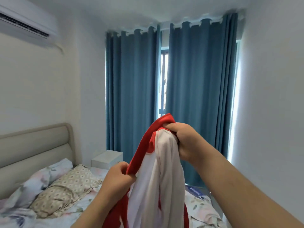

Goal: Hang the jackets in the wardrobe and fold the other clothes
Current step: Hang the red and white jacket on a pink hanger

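Nearest to you, your left hand (119, 176) was pinching the red edge band (139, 155) of a red-and-white garment (158, 178), thumb and curled fingers closed on the band. Higher and a little further out, your right hand (181, 139) gripped a bunched fistful of the white cloth where it met the red band, fingers wrapped round it. The garment hung from those two grips in the air above the bed (202, 211). It draped down between your forearms and out of the bottom of the view, so you could not see whether its lower end touched the bedding.

I judge the step was sorting out this one piece: finding its edges to tell whether it was a jacket to hang or something to fold. The cloth looked thin and soft, so it would sag and twist unless you held it by two matching points. The next move called for working both hands along the red band to the shoulders or corners. You would then shake the piece open and either lay it flat on the bed or carry it off. No wardrobe showed in this view.

Beyond the garment lay two pillows (65, 186) on the floral sheet, and a blue printed item (195, 192) at the bed's right side. Further back stood a white nightstand (107, 157) beside the padded headboard (32, 145). The blue curtains (131, 88) hung behind it and an air conditioner (28, 22) sat high on the left wall.
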`<state>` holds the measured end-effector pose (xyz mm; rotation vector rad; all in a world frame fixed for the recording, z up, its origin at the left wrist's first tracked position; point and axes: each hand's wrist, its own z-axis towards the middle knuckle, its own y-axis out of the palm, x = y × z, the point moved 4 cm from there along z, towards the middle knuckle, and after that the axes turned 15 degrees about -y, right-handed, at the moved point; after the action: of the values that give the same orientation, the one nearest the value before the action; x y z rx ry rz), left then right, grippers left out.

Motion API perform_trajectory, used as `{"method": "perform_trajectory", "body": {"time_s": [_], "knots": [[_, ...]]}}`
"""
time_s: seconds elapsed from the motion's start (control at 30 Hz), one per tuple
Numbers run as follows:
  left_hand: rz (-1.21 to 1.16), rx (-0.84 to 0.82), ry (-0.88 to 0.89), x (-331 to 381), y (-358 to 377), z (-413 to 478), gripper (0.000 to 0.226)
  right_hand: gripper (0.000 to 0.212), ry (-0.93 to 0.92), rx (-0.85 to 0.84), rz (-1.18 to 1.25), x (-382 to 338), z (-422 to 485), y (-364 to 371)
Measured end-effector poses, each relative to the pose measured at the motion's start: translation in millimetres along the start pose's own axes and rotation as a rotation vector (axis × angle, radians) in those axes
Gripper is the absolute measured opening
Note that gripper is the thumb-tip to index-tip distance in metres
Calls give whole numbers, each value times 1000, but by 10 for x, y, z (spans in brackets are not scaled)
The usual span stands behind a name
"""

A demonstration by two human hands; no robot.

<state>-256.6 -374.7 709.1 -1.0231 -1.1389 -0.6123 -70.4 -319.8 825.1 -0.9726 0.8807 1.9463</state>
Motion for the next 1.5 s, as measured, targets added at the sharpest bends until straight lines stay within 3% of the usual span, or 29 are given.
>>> {"method": "perform_trajectory", "body": {"time_s": [0.17, 0.23, 0.33, 0.4, 0.5, 0.67, 0.83, 0.9, 0.97, 1.03, 1.07, 1.23, 1.3, 1.4, 1.5], "knots": [[130, -40, -123, -187, 86, -367, 10, 22, 37, 45, 105, -461, 125, -202], [108, -61, -197, -263, 67, -463, 24, 21, 59, 59, 127, -582, 141, -324], [-255, -75, -327, -138, -36, -645, 12, 24, 126, 73, 154, -649, 57, -456], [-539, -145, -391, -42, -112, -768, 35, 41, 161, 70, 175, -618, -13, -501], [-836, -226, -427, 252, -158, -992, 30, 52, 185, 43, 220, -517, -130, -496], [-1046, -292, -278, 710, -130, -1286, 29, 29, 154, -87, 262, -249, -467, -185], [-1141, -210, -120, 950, -126, -1597, 57, 12, -192, -427, 126, -168, -1041, 281], [-1166, -131, -32, 987, -198, -1724, 57, 25, -295, -492, 159, -198, -1228, 364], [-1173, -35, 15, 937, -324, -1862, 54, 54, -335, -609, 165, -173, -1388, 472], [-1205, 8, 30, 891, -456, -1976, 39, 75, -399, -715, 67, -122, -1538, 618], [-1202, 62, 27, 831, -557, -2008, 31, 75, -469, -743, -4, -108, -1598, 717], [-1218, 46, 68, 758, -948, -2230, 35, 44, -730, -617, -66, -40, -1719, 1165], [-1193, 120, 124, 645, -1217, -2333, 33, 34, -719, -613, -3, 40, -1772, 1425], [-1176, 198, 146, 450, -1622, -2473, 49, 22, -705, -551, 42, 123, -1891, 1857], [-1182, 231, 149, 218, -2048, -2614, 43, 17, -652, -535, 56, 272, -2028, 2379]]}}
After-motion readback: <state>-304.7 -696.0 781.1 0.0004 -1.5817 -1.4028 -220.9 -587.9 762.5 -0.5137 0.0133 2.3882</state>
